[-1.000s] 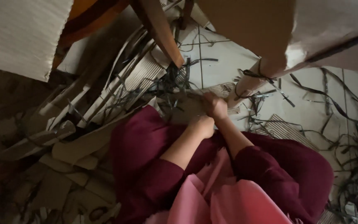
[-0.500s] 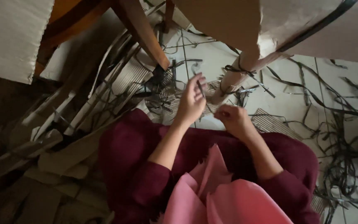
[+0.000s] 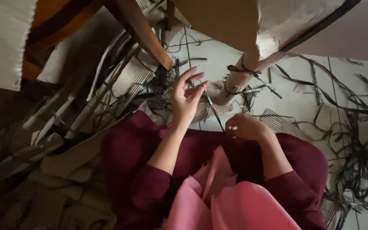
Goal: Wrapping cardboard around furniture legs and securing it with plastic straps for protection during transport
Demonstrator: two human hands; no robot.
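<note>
Cardboard scraps (image 3: 64,157) are lying heaped across the left of the frame, with a pale board (image 3: 1,38) filling the upper left corner and a wooden leg (image 3: 143,36) slanting down just right of it. Corrugated strips (image 3: 128,81) are leaning against the heap, tangled with dark bands.

Near the centre, the left hand (image 3: 185,100) is lifting above the maroon lap (image 3: 137,149), fingers spread and loosely curled, thumb and forefinger pinching the upper end of a thin dark strap (image 3: 213,111). That strap is running down and to the right, taut between both hands, over a ribbed cardboard piece on the tile floor (image 3: 303,102).

Right of centre, the right hand (image 3: 245,127) is curling into a loose fist around the strap's lower end, resting just above the lap. A pink cloth (image 3: 231,204) is draping at the bottom.

Further right, more black straps (image 3: 354,162) are sprawling over the tiles, and a paper-wrapped post (image 3: 243,79) with a band tied round it is standing under a big sheet in the upper right.
</note>
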